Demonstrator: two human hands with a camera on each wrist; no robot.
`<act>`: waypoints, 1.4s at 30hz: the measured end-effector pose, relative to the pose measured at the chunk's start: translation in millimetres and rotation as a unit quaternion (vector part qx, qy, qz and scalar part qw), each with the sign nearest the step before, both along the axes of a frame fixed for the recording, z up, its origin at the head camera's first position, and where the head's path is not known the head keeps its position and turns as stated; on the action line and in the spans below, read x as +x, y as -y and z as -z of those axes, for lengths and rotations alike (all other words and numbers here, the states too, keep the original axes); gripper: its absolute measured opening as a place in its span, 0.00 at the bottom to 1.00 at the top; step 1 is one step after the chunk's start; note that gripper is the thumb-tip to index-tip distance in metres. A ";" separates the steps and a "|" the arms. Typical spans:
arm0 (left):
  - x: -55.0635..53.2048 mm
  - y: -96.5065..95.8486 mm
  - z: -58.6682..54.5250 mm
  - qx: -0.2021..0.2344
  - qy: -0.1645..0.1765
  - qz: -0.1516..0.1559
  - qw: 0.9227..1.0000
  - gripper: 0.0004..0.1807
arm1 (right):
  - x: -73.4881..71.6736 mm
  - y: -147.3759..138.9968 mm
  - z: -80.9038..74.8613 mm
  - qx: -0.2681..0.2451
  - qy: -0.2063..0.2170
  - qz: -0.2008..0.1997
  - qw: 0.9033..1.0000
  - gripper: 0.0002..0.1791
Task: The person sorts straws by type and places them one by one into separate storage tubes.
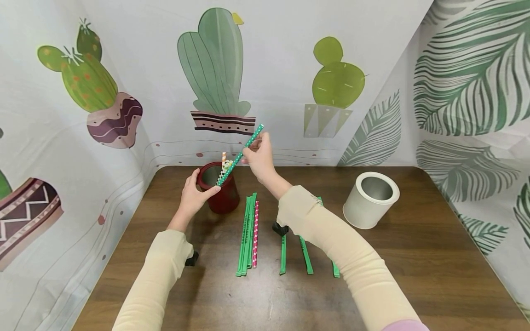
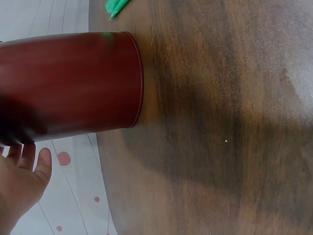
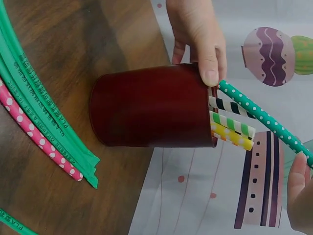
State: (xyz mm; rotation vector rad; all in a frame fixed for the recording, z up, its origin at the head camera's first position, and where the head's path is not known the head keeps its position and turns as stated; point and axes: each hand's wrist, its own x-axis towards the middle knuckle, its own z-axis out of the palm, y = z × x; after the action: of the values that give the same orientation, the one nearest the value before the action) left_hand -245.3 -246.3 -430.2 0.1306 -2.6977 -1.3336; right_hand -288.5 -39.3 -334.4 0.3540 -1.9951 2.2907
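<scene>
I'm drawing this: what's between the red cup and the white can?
The head view shows a pink dotted straw and green packets, some partly behind the right sleeve.

On the table (image 1: 269, 303) stand the left cup (image 1: 225, 200) and, well apart, the right cup (image 1: 359, 211); behind both is the cloth (image 1: 277, 69). In the left cup are several straws (image 1: 224, 159), and at its rim slopes the held straw (image 1: 236, 161). Between the cups, but before them, lie a group of straws (image 1: 251, 230) and, right of it, three single straws (image 1: 306, 255) (the right arm (image 1: 348, 248) partly hides these).
</scene>
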 end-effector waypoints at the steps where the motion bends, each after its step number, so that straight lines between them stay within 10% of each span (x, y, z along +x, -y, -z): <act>1: 0.0 -0.1 0.0 0.000 0.000 0.000 1.000 0.52 | -0.2 0.7 0.7 0.005 -0.001 -0.001 1.000 0.18; 21: -1.2 0.3 0.6 -0.006 0.003 -0.004 1.000 0.53 | 8.7 7.5 -2.5 0.047 0.027 0.006 0.999 0.15; 42: -1.9 -0.2 1.7 -0.007 0.004 -0.004 1.000 0.53 | 3.6 21.5 42.8 0.192 0.007 -0.003 0.981 0.12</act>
State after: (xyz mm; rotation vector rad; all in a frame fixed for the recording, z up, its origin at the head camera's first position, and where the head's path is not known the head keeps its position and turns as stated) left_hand -247.2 -246.1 -431.9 0.1466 -2.7089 -1.3151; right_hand -284.9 -60.8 -377.2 0.3693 -2.4421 1.9034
